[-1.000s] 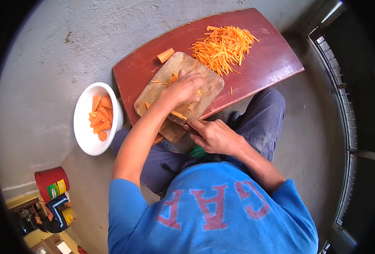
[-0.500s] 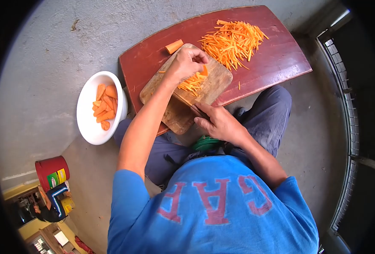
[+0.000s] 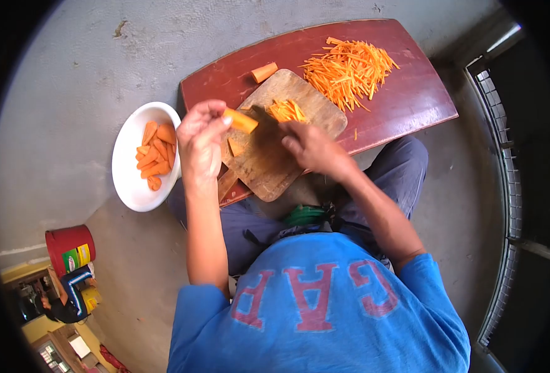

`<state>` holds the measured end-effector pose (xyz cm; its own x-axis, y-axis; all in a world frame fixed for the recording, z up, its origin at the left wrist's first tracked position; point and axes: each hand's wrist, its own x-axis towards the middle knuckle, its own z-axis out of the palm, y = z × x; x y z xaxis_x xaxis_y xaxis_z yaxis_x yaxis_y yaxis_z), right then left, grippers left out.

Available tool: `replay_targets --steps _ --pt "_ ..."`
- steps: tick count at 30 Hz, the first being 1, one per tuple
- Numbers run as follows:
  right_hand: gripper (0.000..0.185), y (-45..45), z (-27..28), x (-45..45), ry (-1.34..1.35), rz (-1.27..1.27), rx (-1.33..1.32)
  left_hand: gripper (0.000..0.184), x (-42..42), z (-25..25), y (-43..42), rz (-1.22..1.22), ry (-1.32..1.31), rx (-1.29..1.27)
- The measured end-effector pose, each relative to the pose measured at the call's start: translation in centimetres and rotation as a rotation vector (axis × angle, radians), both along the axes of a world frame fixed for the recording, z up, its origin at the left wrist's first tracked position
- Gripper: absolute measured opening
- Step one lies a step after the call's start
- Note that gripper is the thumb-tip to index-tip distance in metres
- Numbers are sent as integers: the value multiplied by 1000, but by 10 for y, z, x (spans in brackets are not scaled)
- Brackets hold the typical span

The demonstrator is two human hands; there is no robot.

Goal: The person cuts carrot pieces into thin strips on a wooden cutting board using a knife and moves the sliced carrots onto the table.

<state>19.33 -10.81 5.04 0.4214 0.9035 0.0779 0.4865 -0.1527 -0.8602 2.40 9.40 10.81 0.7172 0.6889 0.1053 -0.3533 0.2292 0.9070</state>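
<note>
My left hand pinches a cut carrot piece between thumb and fingers, held up over the left edge of the wooden cutting board. My right hand is closed around a knife; its handle is mostly hidden by the fingers, and the dark blade points toward the carrot. On the board lie a small heap of carrot strips beside the blade and a short carrot chunk below the held piece. Another carrot chunk rests on the red table, past the board.
A large pile of carrot strips covers part of the red table. At left stands a white basin with several peeled carrots. Farther off are a red bucket and another person. A wall runs behind the table.
My left hand has moved left off the strips on the board and now holds up a carrot piece. My right hand has moved up and farther over the board with the knife.
</note>
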Motion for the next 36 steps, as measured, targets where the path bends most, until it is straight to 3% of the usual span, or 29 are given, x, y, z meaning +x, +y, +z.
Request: replay_targets --steps 1,3,6,10,11,13,17,20,25,29,32,36 --pt "41 -2 19 14 6 -8 -149 27 -15 -13 -4 54 41 -24" --pt "44 -5 8 46 -85 -104 -157 25 -40 -38 -12 54 105 -66" --pt "33 -17 -10 108 -252 -205 -50 24 -52 -69 -35 101 226 -105" --pt "21 -28 10 134 78 -257 -76 18 -35 -106 -60 114 351 40" --pt "20 -33 25 122 152 -255 -107 23 -30 -120 -65 142 403 183" --pt "16 -37 35 94 247 -204 -103 26 -23 -107 -70 184 531 729" --pt "22 -18 34 36 386 -22 -83 29 -18 -92 -82 300 547 1237" --pt "23 19 19 17 479 103 -71 34 -31 -92 -94 255 627 1179" --pt "24 35 18 34 484 -103 -156 49 -55 -80 -104 199 606 1225" --pt "22 2 -8 100 421 -329 -48 50 -63 -87 -108 73 692 1221" --pt "20 -25 15 102 336 -275 -43 41 -56 -93 -100 107 633 1156" --pt "16 -52 40 25 365 -86 -189 31 -48 -102 -89 116 554 1095"
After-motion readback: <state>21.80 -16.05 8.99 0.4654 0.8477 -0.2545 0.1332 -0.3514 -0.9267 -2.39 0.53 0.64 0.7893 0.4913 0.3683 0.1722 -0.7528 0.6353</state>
